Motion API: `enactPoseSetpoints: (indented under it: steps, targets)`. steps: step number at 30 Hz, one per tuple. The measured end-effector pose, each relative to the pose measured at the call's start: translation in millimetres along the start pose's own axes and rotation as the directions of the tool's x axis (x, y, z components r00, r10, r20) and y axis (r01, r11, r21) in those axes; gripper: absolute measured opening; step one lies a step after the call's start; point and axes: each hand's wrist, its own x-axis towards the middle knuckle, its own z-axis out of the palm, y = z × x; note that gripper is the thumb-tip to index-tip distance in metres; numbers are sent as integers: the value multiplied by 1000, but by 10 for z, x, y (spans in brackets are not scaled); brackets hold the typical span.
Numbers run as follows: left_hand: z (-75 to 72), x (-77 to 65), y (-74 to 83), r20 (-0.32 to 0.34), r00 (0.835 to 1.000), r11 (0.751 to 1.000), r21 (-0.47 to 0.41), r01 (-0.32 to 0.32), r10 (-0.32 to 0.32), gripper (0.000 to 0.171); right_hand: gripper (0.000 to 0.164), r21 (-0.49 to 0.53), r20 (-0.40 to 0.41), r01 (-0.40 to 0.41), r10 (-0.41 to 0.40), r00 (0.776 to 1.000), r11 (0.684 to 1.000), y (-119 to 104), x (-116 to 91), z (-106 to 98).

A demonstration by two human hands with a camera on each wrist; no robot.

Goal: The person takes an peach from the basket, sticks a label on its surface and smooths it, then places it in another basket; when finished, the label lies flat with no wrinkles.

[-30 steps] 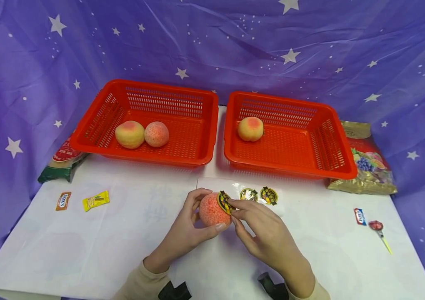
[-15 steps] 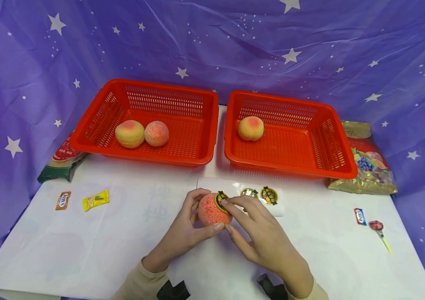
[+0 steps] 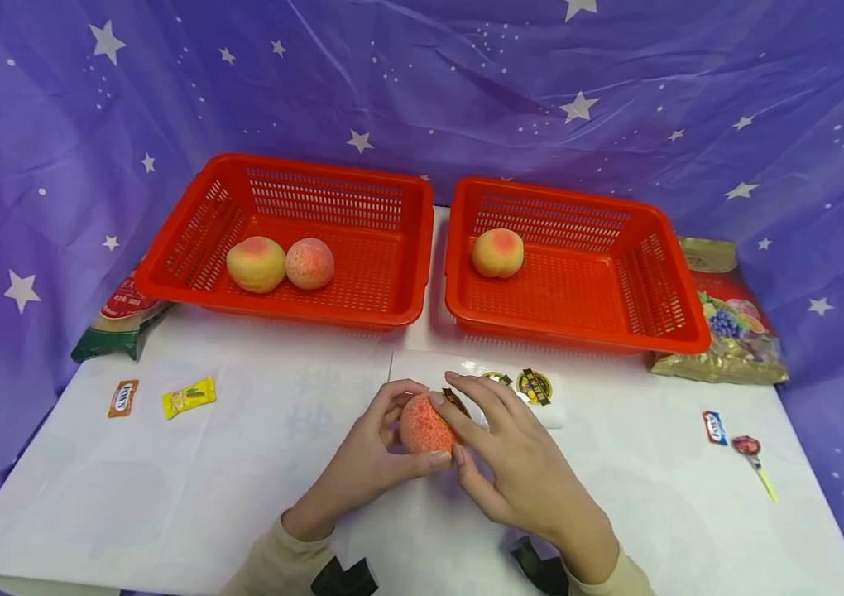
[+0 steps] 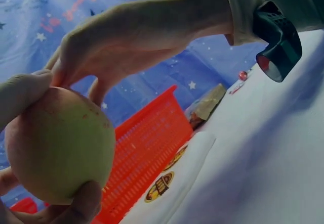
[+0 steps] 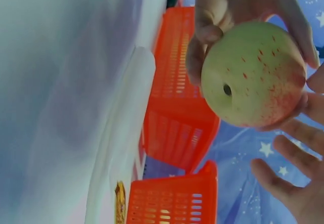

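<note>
While a pink-speckled round peach [image 3: 422, 426] is grasped above the white table [image 3: 131, 497] by the curled fingers and thumb of the left hand [image 3: 370, 458], its right side is touched by the extended fingers of the right hand [image 3: 529, 459], under which a black-and-gold label [image 3: 455, 401] is partly covered. Beyond, a white sheet [image 3: 410, 366] of similar stickers [image 3: 534, 386] is partly blocked by that hand; farther back, two red plastic baskets [image 3: 303, 310] are set.

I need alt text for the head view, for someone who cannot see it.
A person's left hand grips a speckled pink fruit while the right hand touches it beside a dark sticker. Beyond, on a white table, the left red basket holds two more fruits, the right red basket one.
</note>
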Motion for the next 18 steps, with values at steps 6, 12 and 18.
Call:
enactPoseSetpoints:
  steps: [6,12,18]
  targets:
    - [-35,67,-244,-10,1000,998,-68,2,-2,66,30,-20,-163,93,-95,982,995,-28,79,-1]
    - [-45,93,-305,-6,1000,990,-138,22,-23,66,20,-15,-293,99,-99,951,995,10,84,-19]
    - [-64,64,-242,49,999,968,-249,29,-18,68,56,125,-180,-76,98,979,989,99,-24,-19]
